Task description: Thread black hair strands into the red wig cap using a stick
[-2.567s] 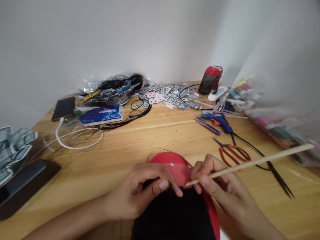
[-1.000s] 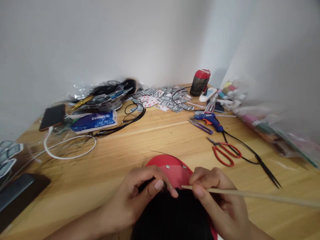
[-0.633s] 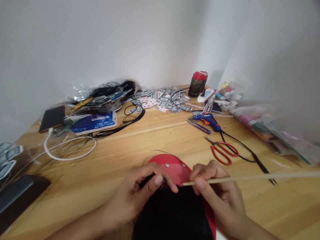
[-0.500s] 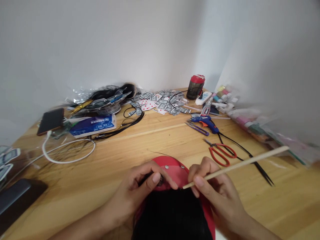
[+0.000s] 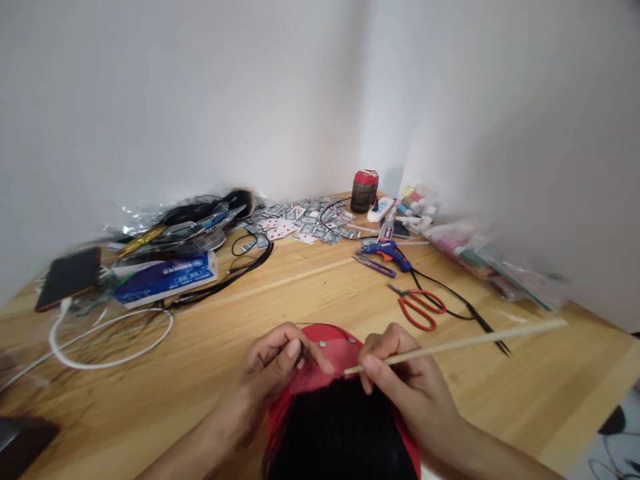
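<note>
A red cap-shaped piece (image 5: 333,353) with small metal studs lies at the bottom middle of the view. Long black hair (image 5: 343,437) hangs from it toward me, like a wig on a red base. My left hand (image 5: 273,373) pinches a few dark strands at the upper edge of the hair, against the red surface. My right hand (image 5: 405,387) holds a thin wooden stick (image 5: 460,347) whose tip touches the red piece near the hairline. The stick's other end points right, over the table.
The wooden table (image 5: 300,287) holds red-handled scissors (image 5: 417,308), a blue glue gun (image 5: 387,255), scattered playing cards (image 5: 300,227), a blue packet (image 5: 165,279), a phone (image 5: 67,279), a white cable (image 5: 105,347) and black hair strands. Walls close the far and right sides.
The view has turned and lifted, so the table objects sit smaller and further left. My left fingers have moved up onto the hair edge, and the stick has swung about.
</note>
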Tool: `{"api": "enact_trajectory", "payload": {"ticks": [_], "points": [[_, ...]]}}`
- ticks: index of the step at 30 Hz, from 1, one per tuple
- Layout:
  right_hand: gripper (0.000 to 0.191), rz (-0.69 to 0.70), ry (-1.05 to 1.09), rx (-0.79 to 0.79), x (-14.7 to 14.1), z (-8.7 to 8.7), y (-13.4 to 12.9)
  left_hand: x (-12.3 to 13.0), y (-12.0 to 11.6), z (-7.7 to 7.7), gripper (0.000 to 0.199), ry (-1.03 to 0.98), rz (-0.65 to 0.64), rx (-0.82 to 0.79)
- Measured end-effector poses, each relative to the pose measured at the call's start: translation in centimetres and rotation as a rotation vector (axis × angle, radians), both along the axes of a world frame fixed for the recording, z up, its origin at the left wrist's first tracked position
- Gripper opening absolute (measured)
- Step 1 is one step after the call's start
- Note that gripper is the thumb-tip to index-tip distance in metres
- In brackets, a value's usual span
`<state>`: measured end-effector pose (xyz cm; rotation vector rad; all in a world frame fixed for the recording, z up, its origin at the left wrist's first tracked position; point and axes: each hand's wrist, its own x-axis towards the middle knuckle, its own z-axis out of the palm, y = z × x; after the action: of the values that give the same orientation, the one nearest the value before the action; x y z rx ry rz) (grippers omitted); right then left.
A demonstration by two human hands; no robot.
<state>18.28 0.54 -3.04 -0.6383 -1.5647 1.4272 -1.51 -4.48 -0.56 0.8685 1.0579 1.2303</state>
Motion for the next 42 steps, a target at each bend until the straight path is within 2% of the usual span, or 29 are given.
{"api": "enact_trajectory", "payload": {"ticks": [8,18,25,29,36,42], "points": [[0.022,-0.003,-0.078,0.098,0.0,0.5,-0.1,-0.2,0.2,-0.3,0.036,-0.009,-0.027,0.024],[0.027,0.051,-0.089,-0.009,0.2,0.9,0.3,-0.1,0.4,-0.4,0.030,-0.043,-0.037,0.088],[0.028,0.078,0.011,-0.213,-0.1,1.1,0.2,-0.5,0.5,-1.4,0.032,0.004,-0.077,0.152],[0.031,0.043,0.044,-0.300,-0.3,0.9,0.2,-0.6,0.4,-1.5,0.032,0.054,-0.098,0.178],[0.035,0.031,0.076,-0.318,-0.4,1.0,0.1,-0.8,0.3,-1.6,0.029,0.103,-0.130,0.199],[0.035,0.013,0.052,-0.273,-0.5,1.0,0.1,-0.8,0.2,-1.3,0.030,0.206,-0.142,0.233]]}}
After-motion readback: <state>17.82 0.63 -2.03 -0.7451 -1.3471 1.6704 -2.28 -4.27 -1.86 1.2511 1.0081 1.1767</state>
